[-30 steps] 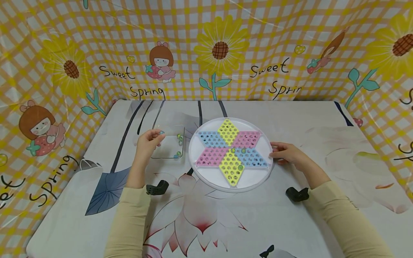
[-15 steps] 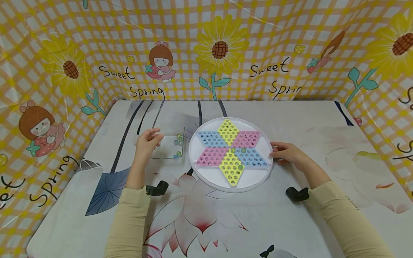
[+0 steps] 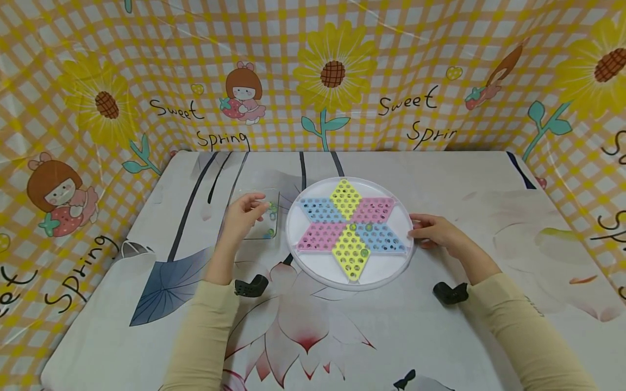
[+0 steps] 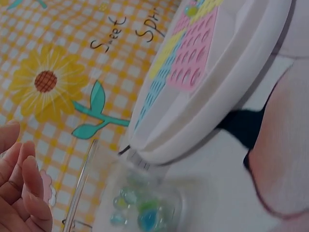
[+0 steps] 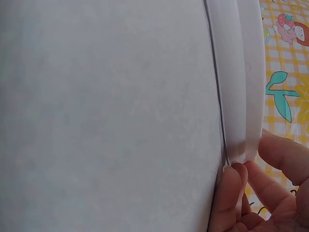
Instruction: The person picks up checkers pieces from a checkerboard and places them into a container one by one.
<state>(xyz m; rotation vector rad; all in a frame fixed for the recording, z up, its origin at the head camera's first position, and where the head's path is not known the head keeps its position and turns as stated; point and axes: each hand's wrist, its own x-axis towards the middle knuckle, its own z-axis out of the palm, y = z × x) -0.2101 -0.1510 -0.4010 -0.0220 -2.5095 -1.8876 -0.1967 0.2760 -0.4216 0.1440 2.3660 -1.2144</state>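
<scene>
My left hand (image 3: 243,217) hovers over a clear plastic box (image 3: 251,238), its fingers loosely bent and no marble visible between them. Several green and blue glass marbles (image 4: 148,220) lie in the box's right part, partly behind the hand in the head view. To the right is a round white Chinese checkers board (image 3: 313,266) with a yellow, pink and blue star of holes. A few green marbles (image 3: 364,253) sit in its holes near the middle and in the front yellow point. My right hand (image 3: 432,231) holds the board's right rim between thumb and fingers (image 5: 227,191).
A white tablecloth (image 3: 313,358) printed with a lotus flower covers the table. Behind it hangs a yellow checked cloth (image 3: 288,43) with sunflowers. Black wrist mounts (image 3: 451,294) stick out at both sleeves.
A blue marble in the left fingers has been let go, and another marble shows in the box. The left hand has since shifted right over the box. My right hand stays put.
</scene>
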